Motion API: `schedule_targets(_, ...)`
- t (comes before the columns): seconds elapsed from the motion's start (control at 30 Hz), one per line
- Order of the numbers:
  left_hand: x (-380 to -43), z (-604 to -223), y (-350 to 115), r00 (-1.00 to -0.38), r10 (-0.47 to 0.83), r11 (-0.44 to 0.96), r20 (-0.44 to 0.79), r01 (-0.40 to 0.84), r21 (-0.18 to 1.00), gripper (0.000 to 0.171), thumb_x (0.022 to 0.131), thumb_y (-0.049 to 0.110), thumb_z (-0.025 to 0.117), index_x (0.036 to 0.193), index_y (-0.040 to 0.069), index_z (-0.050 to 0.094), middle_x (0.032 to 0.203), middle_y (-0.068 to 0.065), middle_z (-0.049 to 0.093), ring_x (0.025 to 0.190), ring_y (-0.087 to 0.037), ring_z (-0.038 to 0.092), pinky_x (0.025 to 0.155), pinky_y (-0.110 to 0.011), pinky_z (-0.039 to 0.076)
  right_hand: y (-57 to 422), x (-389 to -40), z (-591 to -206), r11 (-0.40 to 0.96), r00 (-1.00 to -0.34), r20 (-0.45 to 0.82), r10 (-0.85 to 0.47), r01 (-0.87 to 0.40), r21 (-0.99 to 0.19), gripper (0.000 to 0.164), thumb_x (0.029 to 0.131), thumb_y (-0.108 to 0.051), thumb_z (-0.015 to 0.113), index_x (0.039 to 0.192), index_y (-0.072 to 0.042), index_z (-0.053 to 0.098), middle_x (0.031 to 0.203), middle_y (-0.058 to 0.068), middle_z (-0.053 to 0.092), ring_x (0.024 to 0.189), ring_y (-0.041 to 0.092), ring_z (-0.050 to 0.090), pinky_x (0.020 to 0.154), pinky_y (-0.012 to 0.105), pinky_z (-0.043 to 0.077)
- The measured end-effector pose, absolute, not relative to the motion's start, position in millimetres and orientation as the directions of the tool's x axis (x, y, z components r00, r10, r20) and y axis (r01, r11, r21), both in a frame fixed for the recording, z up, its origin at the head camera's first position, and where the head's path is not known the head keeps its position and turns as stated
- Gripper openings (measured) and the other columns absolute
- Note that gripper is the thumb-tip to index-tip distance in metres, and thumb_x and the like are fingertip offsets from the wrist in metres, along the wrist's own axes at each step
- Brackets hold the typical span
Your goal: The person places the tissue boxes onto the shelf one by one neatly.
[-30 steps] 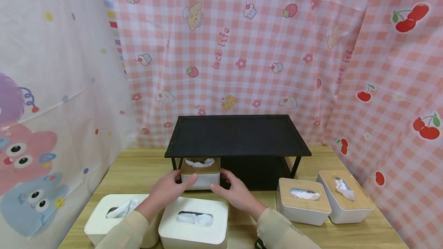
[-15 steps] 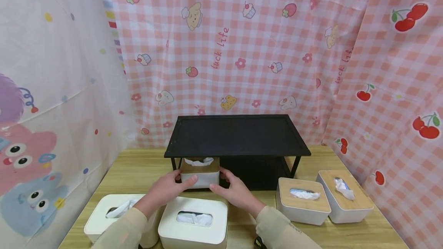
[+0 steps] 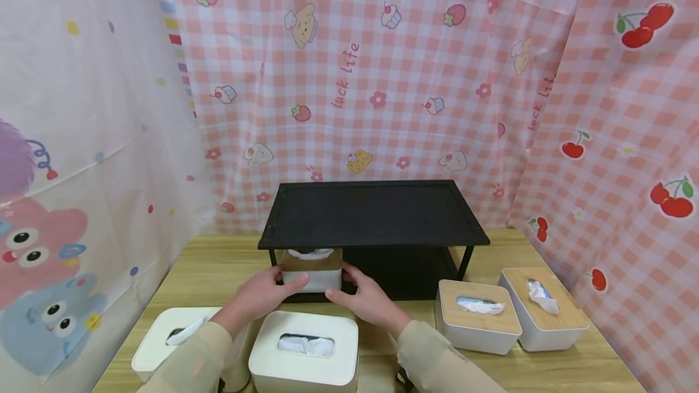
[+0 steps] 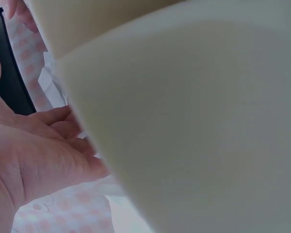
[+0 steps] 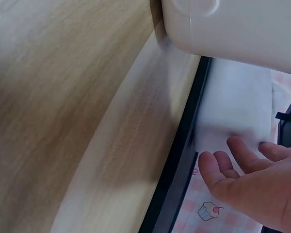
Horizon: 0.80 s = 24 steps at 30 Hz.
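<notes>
A tissue box (image 3: 312,280) with white sides and a wooden lid stands in the left part of the black rack's (image 3: 374,211) lower level. Its back part is hidden under the rack's top. My left hand (image 3: 263,296) holds the box by its left side, thumb across the front. From the right side my right hand (image 3: 368,301) holds the same box, its thumb at the front corner. In the right wrist view, the right hand's fingers (image 5: 240,150) meet the white side of the box. A nearer white box blocks most of the left wrist view.
Two white-lidded tissue boxes stand in front: one (image 3: 303,353) in the middle, one (image 3: 158,335) partly behind the left sleeve. Two wooden-lidded boxes, one (image 3: 477,320) nearer the rack and one (image 3: 546,314) farther right, stand on the wooden table (image 3: 579,369). Patterned cloths hang around.
The held tissue box has slid slightly back and left, farther under the rack's top. Both hands have moved along with it. The other boxes stay put.
</notes>
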<state>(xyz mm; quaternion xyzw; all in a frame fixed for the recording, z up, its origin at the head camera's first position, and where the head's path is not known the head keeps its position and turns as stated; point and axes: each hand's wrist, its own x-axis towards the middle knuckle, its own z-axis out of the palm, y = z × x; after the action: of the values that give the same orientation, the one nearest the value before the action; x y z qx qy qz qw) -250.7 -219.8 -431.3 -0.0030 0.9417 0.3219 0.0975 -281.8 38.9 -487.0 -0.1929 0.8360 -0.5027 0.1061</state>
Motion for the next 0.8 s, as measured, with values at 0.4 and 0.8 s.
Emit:
schedule_targets(0.4,-251.7,-431.4,-223.7,-0.981,0.052,0.804,-0.186,-0.069,0.591,0.105,0.098,0.081,0.050,0.160,-0.004,0.043,0.157,-0.029,0.055,0.144,-0.047,0.054,0.113,-0.065,0.046,33.7,-285.8,-490.1,0.417,-0.899,0.013,-0.438,-0.216,-0.883,0.085,0.101,-0.051,0.071,0.167,-0.011,0.036,0.156,0.020,0.056,0.145,0.043,0.050,0.117,0.063,0.044)
schedule_targets(0.8,-250.6,-435.3,-225.9,-0.980,0.039,0.783,-0.194,-0.091,0.616,0.108,0.097,0.080,0.052,0.162,-0.004,0.038,0.159,-0.031,0.050,0.147,-0.050,0.050,0.114,-0.067,0.044,32.4,-287.3,-490.5,0.408,-0.894,0.019,-0.448,-0.224,-0.885,0.086,0.100,-0.052,0.072,0.167,-0.012,0.036,0.157,0.019,0.055,0.146,0.043,0.051,0.118,0.063,0.043)
